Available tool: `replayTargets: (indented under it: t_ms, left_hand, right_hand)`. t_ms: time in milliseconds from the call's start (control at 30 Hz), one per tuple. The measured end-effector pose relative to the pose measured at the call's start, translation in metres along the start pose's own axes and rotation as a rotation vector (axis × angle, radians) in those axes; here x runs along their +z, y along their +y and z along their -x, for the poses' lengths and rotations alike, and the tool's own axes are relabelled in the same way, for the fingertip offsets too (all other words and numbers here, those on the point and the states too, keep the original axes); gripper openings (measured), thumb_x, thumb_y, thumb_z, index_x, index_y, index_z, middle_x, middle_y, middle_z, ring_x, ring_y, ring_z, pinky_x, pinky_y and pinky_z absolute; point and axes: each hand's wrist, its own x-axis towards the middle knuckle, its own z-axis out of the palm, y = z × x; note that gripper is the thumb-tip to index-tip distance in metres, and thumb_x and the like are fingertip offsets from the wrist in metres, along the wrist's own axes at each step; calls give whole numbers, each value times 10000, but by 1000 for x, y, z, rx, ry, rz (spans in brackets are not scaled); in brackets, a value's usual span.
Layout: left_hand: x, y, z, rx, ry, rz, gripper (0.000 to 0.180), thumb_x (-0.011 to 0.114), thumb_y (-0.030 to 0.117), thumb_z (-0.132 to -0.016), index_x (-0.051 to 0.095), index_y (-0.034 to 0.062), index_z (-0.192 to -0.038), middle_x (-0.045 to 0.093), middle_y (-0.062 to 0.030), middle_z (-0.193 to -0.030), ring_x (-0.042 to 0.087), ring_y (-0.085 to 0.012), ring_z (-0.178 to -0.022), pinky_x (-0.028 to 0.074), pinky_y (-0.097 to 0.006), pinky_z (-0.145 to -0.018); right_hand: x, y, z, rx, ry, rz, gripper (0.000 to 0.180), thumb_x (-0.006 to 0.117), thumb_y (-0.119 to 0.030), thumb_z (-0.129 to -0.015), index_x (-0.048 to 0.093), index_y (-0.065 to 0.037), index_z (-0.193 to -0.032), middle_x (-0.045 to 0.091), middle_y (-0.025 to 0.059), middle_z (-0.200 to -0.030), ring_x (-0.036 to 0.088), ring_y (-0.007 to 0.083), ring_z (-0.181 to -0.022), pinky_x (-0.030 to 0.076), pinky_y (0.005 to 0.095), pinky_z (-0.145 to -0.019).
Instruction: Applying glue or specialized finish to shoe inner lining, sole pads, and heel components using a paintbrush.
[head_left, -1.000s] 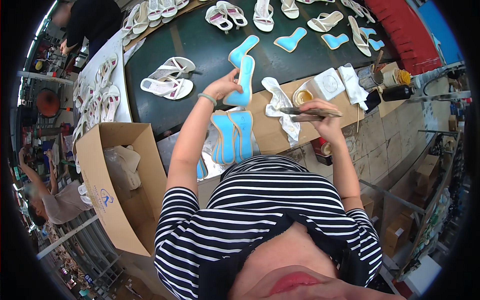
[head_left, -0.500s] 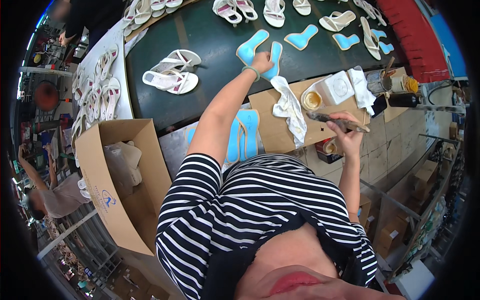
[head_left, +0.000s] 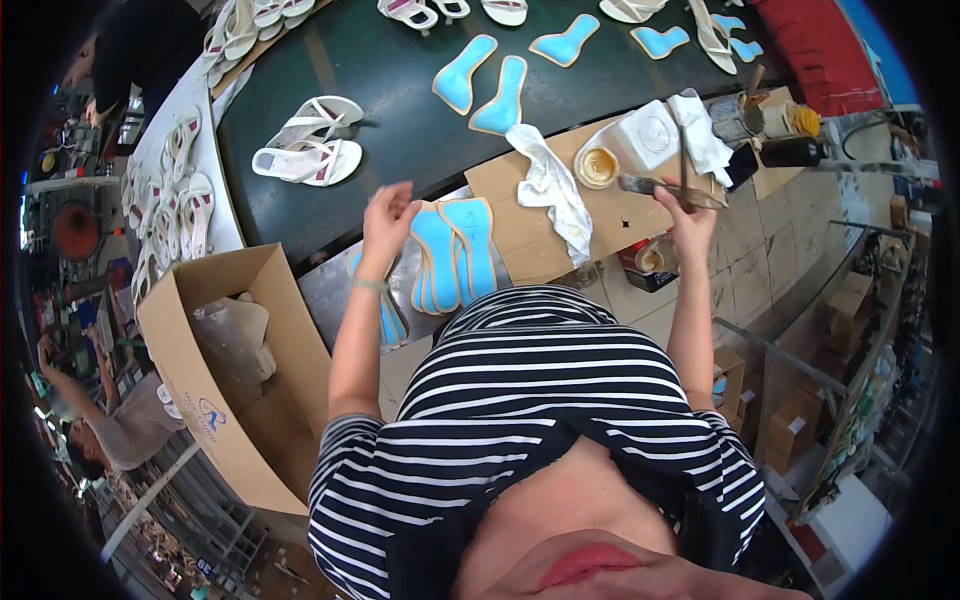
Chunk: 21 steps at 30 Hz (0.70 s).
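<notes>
My left hand [head_left: 388, 213] is open and holds nothing I can see, its fingers angled up and the thumb out. It is beside the upper left of a stack of blue, tan-edged insoles [head_left: 475, 255]. My right hand [head_left: 683, 215] is closed around a worn, flat brush [head_left: 645, 186], with the bristle end pointing left toward a jar of yellowish glue [head_left: 597, 167]. A thin dark stick [head_left: 684, 150] rises from the same hand; whether it is gripped I cannot tell. Two blue insoles [head_left: 503, 95] [head_left: 466, 73] lie side by side on the dark green belt.
A crumpled white cloth [head_left: 552, 190] lies on the cardboard sheet [head_left: 515, 235]. Beside the jar is a white plastic container [head_left: 645, 138]. White sandals [head_left: 310, 145] rest on the belt. An open cardboard box [head_left: 225, 380] stands at my left, with glue-stained cans [head_left: 735, 120] at the right.
My left hand has let go of the insole on the belt and drawn back toward the stack. The belt's insoles and sandals appear shifted up-left. The brush is closer to the jar.
</notes>
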Motion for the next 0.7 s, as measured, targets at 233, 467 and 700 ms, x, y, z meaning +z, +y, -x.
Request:
replayTargets:
  t_ms: [233, 467, 700]
  left_hand:
    - [-2, 9, 62, -21, 379, -144, 190, 726, 68, -809, 659, -3, -972, 604, -68, -903, 608, -130, -784, 511, -258, -658]
    - [-30, -18, 60, 99, 434, -336, 130, 561, 56, -910, 641, -37, -866, 629, -102, -794, 624, -190, -674, 527, -290, -624]
    - [-61, -27, 14, -128, 486, 30, 331, 488, 239, -986, 560, 2, -768, 639, -83, -707, 584, -125, -604, 495, -281, -570]
  right_hand:
    - [31, 6, -3, -56, -68, -47, 263, 786, -21, -770, 672, 70, -989, 688, 83, -850, 655, 135, -728, 525, 255, -693]
    - [41, -6, 7, -53, -132, -84, 253, 772, -24, -781, 669, 75, -990, 687, 92, -819, 664, 146, -702, 522, 262, -675]
    - [33, -12, 8, -81, -91, -46, 253, 767, -55, -798, 669, 67, -996, 684, 88, -840, 668, 145, -694, 508, 247, -679]
